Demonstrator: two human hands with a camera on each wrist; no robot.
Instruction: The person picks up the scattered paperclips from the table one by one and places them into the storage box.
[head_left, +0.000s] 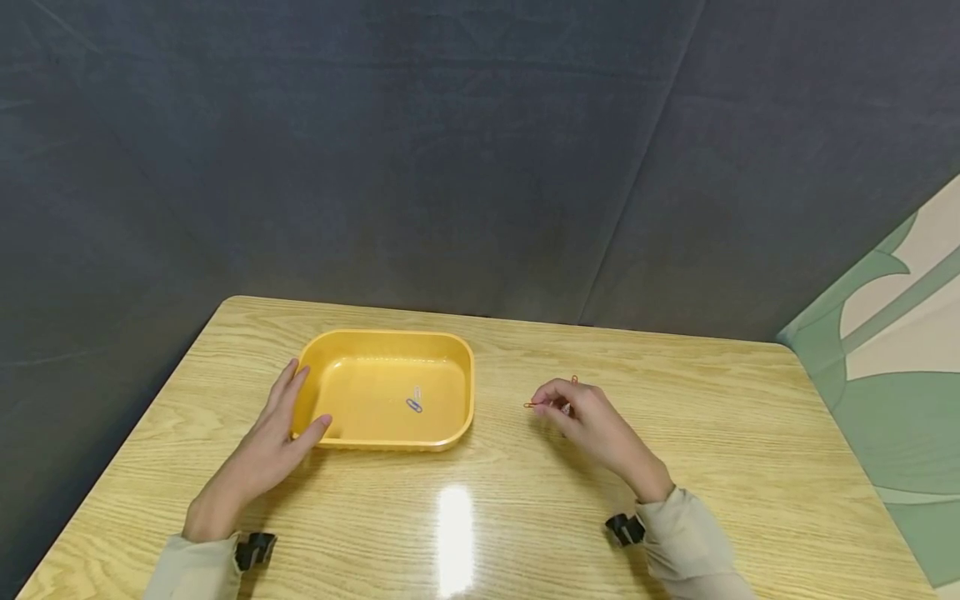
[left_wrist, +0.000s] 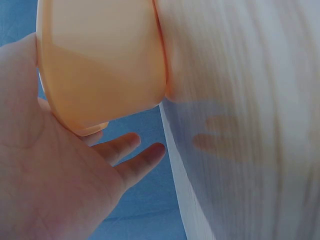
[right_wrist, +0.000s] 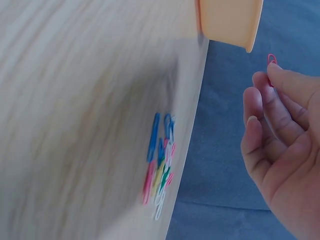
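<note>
My left hand point(head_left: 262, 454) rests against the left side of a yellow plastic tray point(head_left: 360, 421), fingers extended along the rim and thumb over its near corner. In the left wrist view some fingers reach below the rim outside the wall. Inside the tray lie a blue paper clip point(head_left: 414, 406) and a pale one point(head_left: 417, 392). Right of the tray, my right hand point(head_left: 603, 429) pinches a red paper clip point(right_wrist: 271, 58) between thumb and fingertip, above the table. Below that hand is a small pile of coloured paper clips point(right_wrist: 161, 167), mostly hidden by it in the head view.
The wood-grain table point(head_left: 510, 483) ends at a back edge just beyond the tray. A dark cloth point(head_left: 420, 192) hangs behind it. To the right stands a green and cream patterned surface point(head_left: 900, 425).
</note>
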